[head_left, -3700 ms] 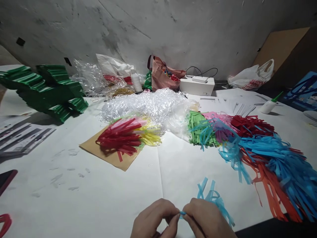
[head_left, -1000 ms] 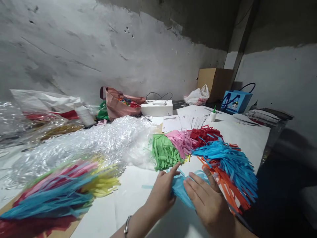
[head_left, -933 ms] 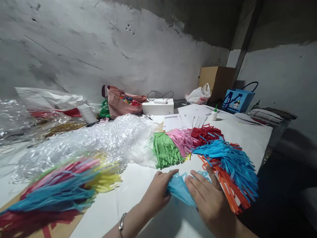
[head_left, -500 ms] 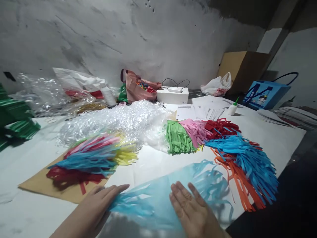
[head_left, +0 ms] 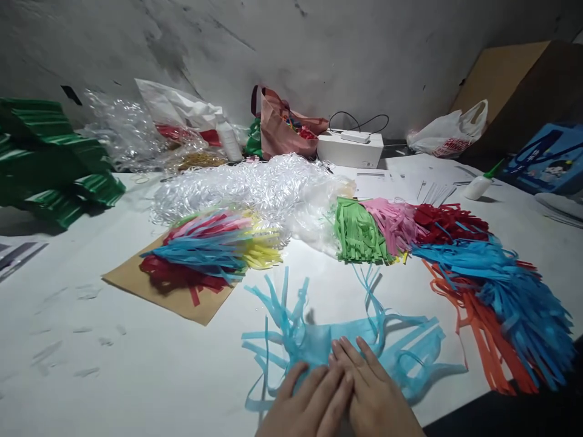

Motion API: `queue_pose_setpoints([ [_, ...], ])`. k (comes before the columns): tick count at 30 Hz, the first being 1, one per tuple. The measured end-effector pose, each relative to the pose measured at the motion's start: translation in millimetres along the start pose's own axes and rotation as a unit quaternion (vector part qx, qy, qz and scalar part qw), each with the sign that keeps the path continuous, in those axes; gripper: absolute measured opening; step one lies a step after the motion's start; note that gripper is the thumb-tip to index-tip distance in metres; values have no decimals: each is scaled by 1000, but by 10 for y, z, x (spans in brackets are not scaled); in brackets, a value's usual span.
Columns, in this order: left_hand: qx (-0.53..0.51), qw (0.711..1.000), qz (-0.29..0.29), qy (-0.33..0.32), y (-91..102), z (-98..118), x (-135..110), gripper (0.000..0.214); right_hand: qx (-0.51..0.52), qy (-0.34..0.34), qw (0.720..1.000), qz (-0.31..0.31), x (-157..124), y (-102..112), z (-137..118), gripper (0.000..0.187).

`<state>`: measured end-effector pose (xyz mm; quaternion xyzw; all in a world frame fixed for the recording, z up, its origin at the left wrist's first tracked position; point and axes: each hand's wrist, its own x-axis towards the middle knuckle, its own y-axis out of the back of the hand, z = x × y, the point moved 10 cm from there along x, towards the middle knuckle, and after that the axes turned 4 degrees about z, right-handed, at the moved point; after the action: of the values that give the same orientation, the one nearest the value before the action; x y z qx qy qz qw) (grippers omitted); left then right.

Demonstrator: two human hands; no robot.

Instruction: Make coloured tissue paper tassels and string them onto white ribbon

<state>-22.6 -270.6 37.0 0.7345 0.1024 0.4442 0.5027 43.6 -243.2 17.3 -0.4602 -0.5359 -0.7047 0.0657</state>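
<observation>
A light blue fringed tissue paper sheet [head_left: 314,334] lies on the white tabletop in front of me, its cut strips spread out to both sides. My left hand [head_left: 312,397] rests on the near part of the paper, fingers extended and slightly bent. Right beside it, touching it, my right hand [head_left: 371,385] lies palm down with its fingers stretched over the middle of the sheet. What lies under the palms is hidden. Orange strips [head_left: 492,340] and a bright blue fringe bundle [head_left: 528,303] are to the right of the paper.
A multicoloured tassel bundle [head_left: 204,249] sits on brown paper [head_left: 132,282] at left. Green [head_left: 359,233], pink [head_left: 396,224] and red [head_left: 450,221] fringes lie beyond my hands, near a glue bottle [head_left: 478,187]. Clear shredded film [head_left: 255,185] and green stacks [head_left: 54,158] stand farther back.
My left hand has moved right, beside my right hand. The blue paper's strips now spread out on both sides instead of trailing under the left hand. The view has shifted left.
</observation>
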Motion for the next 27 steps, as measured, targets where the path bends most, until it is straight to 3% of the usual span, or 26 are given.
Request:
queue_pose_setpoints([
  [3,-44,998,-22,50,-126,-178,-26,28,16,32,999,-28,-48,93,92,36],
  [6,-105,990,-14,96,-133,-383,-156,32,55,52,993,-87,-70,124,190,33],
  [9,-135,978,0,159,-128,-580,-243,34,118,-59,990,-49,-6,197,419,25],
  [12,-117,966,-65,221,-225,-735,-234,30,164,-177,970,-12,32,152,573,21],
  [16,-61,951,-182,242,-356,-863,-127,32,136,-257,955,-52,63,-44,668,31],
  [21,-60,921,-291,253,-574,-965,-140,30,60,-283,954,-78,72,-121,793,37],
  [27,-90,899,-337,266,-695,-971,-184,31,-39,-240,968,-70,146,79,742,19],
])
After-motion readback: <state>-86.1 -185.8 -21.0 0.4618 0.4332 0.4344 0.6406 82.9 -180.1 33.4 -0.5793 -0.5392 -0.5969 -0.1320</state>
